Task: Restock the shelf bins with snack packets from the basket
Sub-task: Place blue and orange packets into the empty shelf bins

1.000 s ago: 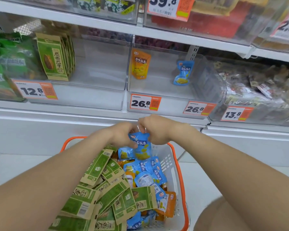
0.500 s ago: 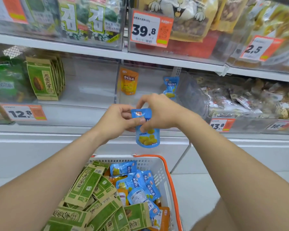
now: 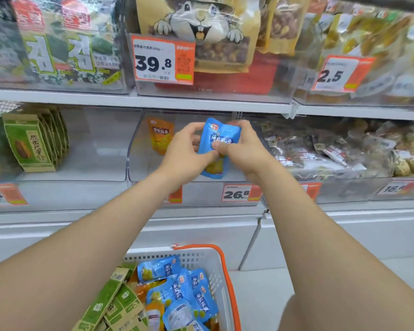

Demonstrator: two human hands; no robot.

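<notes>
Bright, even white light falls across the whole view, seemingly from overhead, and leaves only faint shadows. The clear bin fronts (image 3: 225, 91) catch soft, milky glare. Motion blur smears the upper right bags (image 3: 380, 32) and the price tag (image 3: 339, 74), and the wide lens bends the shelf edge (image 3: 139, 101) toward the borders.

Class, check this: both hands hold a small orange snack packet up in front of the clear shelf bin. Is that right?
Not quite. In the head view the left hand and right hand hold a small blue snack packet, not an orange one, in front of the clear shelf bin.
</notes>
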